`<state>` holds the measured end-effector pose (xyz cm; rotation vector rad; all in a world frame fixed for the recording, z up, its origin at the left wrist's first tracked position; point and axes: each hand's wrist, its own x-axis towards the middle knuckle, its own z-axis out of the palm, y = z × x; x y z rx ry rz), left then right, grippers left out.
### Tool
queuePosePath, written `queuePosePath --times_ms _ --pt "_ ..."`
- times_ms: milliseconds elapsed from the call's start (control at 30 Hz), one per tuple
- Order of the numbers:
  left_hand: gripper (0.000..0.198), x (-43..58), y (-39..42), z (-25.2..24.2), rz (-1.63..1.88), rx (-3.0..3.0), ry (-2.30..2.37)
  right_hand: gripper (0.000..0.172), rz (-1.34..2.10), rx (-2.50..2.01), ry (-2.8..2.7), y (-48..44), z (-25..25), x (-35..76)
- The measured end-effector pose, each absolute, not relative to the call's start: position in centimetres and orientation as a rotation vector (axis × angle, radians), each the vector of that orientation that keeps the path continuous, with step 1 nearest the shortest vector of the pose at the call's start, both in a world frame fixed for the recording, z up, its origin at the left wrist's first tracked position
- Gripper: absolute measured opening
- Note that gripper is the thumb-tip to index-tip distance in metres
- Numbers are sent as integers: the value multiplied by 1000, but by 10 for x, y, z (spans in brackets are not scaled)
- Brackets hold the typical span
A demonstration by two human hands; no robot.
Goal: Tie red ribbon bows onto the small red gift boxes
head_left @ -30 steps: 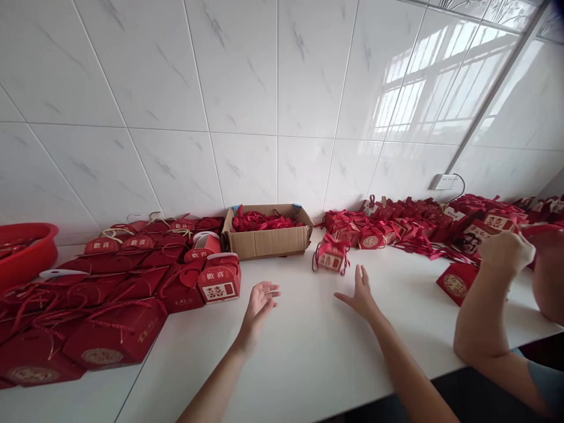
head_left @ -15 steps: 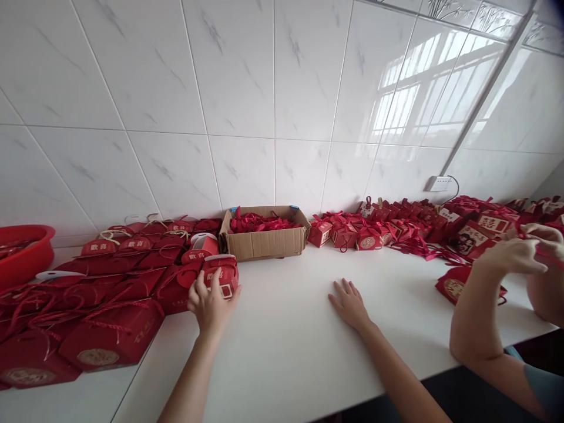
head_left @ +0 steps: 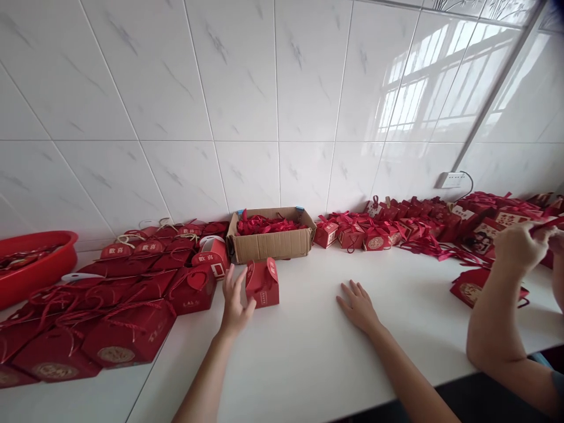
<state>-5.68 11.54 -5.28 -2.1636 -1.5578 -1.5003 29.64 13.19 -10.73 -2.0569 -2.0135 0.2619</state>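
Observation:
A small red gift box (head_left: pixel 263 283) with light lettering stands on the white table (head_left: pixel 299 352). My left hand (head_left: pixel 235 305) is just left of it, fingers raised and spread, the thumb close to the box's near left edge. Whether the thumb touches the box I cannot tell. Palm down on the tabletop, my right hand (head_left: pixel 359 306) lies flat with its fingers apart and nothing in them. Behind the small box is a cardboard box (head_left: pixel 273 245) full of shiny red ribbon (head_left: pixel 264 223). Another small red box with a white inside (head_left: pixel 211 257) stands behind my left hand.
Rows of larger red boxes (head_left: pixel 127 335) fill the left side, beside a red plastic basin (head_left: pixel 39 276). More ribboned red boxes (head_left: pixel 374 235) line the tiled wall on the right. At far right, a co-worker's hand (head_left: pixel 520 247) is raised above a red box (head_left: pixel 471 285).
My left hand has moved the small red box rightward from beside the rows, and its fingers have spread away from it. My right hand stays flat. The view has shifted slightly left.

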Motion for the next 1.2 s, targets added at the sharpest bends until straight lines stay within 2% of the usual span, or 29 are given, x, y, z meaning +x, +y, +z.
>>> queuePosePath --times_ms 200,333,433,500,600,667,733,800,967,1033,1200 --pt "30 -36 111 -58 -1403 -2143 -1521 58 264 -2038 -2004 133 -112 298" --pt "5 -33 110 -59 -1568 -2140 -1547 57 256 -2014 -1981 133 -113 298" --pt "12 -38 106 -58 -1680 -2267 -1556 55 252 -1989 -1953 132 -114 298" --pt "15 -42 105 -60 -1890 -2328 -1584 54 248 -1981 -1922 133 -113 297" --pt "12 -43 112 -69 -2268 -2126 -1680 45 224 -1962 -1858 140 -102 289" --pt "24 -40 120 -76 -2372 -1954 -1748 39 194 -1900 -1843 151 -84 275" --pt "47 -35 127 -83 -2413 -1946 -1796 35 161 -1784 -1868 168 -59 254" --pt "59 -32 131 -87 -2434 -2050 -1821 32 133 -1652 -1906 190 -29 228" --pt "69 -34 133 -92 -2385 -2259 -1861 40 122 -1489 -1921 243 31 156" --pt "75 -37 133 -94 -2352 -2273 -1889 40 141 -1530 -1883 259 40 135" --pt "81 -42 132 -98 -2275 -2310 -1930 29 249 -1640 -1810 280 41 117"
